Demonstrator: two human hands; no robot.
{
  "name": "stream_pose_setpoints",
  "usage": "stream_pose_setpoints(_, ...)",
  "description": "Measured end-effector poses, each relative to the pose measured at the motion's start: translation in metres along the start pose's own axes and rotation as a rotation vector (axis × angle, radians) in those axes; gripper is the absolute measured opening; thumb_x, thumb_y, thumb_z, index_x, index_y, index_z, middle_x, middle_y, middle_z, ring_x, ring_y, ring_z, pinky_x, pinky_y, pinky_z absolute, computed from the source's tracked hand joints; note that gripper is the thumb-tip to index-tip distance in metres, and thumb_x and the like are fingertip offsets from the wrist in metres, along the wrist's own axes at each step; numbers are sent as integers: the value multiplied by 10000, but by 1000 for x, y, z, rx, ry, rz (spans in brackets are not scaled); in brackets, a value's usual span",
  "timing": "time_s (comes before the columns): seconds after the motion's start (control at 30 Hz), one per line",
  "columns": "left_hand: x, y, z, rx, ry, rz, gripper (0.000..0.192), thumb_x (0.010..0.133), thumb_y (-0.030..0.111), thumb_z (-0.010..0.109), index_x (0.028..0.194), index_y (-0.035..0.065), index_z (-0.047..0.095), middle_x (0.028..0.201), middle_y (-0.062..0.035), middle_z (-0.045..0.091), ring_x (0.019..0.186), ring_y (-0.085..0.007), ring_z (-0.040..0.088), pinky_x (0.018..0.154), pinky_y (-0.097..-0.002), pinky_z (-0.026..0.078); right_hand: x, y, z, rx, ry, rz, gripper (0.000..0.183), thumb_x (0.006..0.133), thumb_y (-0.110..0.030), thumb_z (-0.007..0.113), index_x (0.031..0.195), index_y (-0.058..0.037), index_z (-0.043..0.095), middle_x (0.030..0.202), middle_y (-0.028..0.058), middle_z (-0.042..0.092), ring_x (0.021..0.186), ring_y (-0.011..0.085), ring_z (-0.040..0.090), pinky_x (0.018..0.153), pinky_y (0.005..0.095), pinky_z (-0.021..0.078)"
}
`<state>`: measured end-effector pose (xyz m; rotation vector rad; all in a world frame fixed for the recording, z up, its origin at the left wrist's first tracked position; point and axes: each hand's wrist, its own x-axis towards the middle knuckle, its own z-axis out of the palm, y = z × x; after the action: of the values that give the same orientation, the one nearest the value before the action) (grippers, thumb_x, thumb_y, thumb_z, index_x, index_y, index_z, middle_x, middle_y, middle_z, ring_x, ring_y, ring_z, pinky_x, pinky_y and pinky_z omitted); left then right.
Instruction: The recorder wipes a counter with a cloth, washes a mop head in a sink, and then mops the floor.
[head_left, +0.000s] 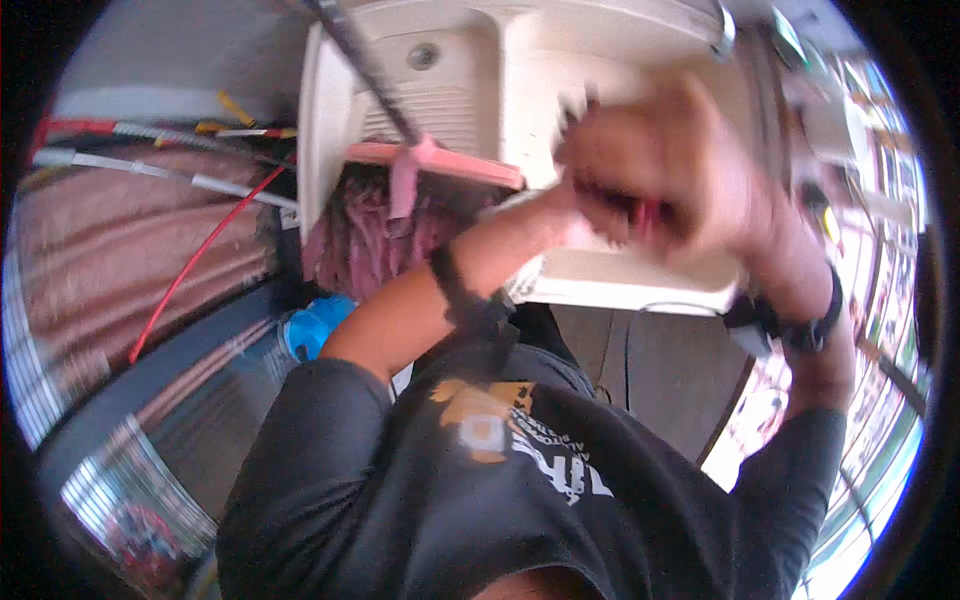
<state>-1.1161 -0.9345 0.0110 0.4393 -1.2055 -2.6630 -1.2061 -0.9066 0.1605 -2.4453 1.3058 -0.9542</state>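
Observation:
Both of my hands are raised close together over the right basin of a cream laundry sink (630, 281), and motion blurs them. My right hand (675, 165) is curled into a fist around a dark and red item (646, 215), too blurred to identify. Dark pointed tips jut out past the fingers on its left side. My left hand (564, 214) reaches in from the left, against or just under the right one. Most of its fingers are hidden, so its grip cannot be seen. A dark band circles each wrist.
A pink plastic mop or squeegee head (435, 161) with a dark pole (364, 67) lies across the sink's left side. Pinkish-brown cloth (360, 232) hangs beneath it. A ribbed washboard (427, 112) lies behind. At left are a red stick (214, 259) and a blue plastic object (316, 322).

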Motion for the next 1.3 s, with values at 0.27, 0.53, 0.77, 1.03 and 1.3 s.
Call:
stream_pose_setpoints(0.27,-49,-20,-36,-168,-498,-613,301,795,112,532,1075,34,450,953,-139,583,830,-235,609,683,-391,534,-12,-65,38,93,-253,-112,158,583,-182,571,724,-111,564,584,-10,478,516,135,522,428,285,421)
stream_pose_setpoints(0.53,7,-66,-14,-868,-529,-671,259,805,149,536,1040,48,496,950,-125,597,838,-224,609,679,-401,528,-5,-82,43,130,-342,-191,178,573,-171,601,741,-121,568,559,-18,448,462,108,491,385,242,375)
stream_pose_setpoints(0.77,18,17,1,-939,-241,-386,270,867,299,478,1017,91,561,996,-73,615,887,-202,607,729,-387,512,-20,-70,-4,206,363,278,246,756,-272,622,853,-63,538,594,56,461,521,182,469,534,343,426)
stream_pose_setpoints(1.03,38,13,-4,-893,-292,-119,325,864,311,482,1078,73,541,1075,-84,584,987,-227,563,844,-385,462,-58,-19,-6,631,971,392,282,848,-287,472,1004,-52,474,552,21,353,497,142,398,543,294,358)
stream_pose_setpoints(1.3,26,20,10,-1033,-197,-219,399,767,372,632,1037,92,547,1019,-129,587,934,-303,561,831,-550,404,-36,-38,20,613,706,240,337,855,-338,502,1028,-50,470,569,-4,371,494,130,420,600,348,402)
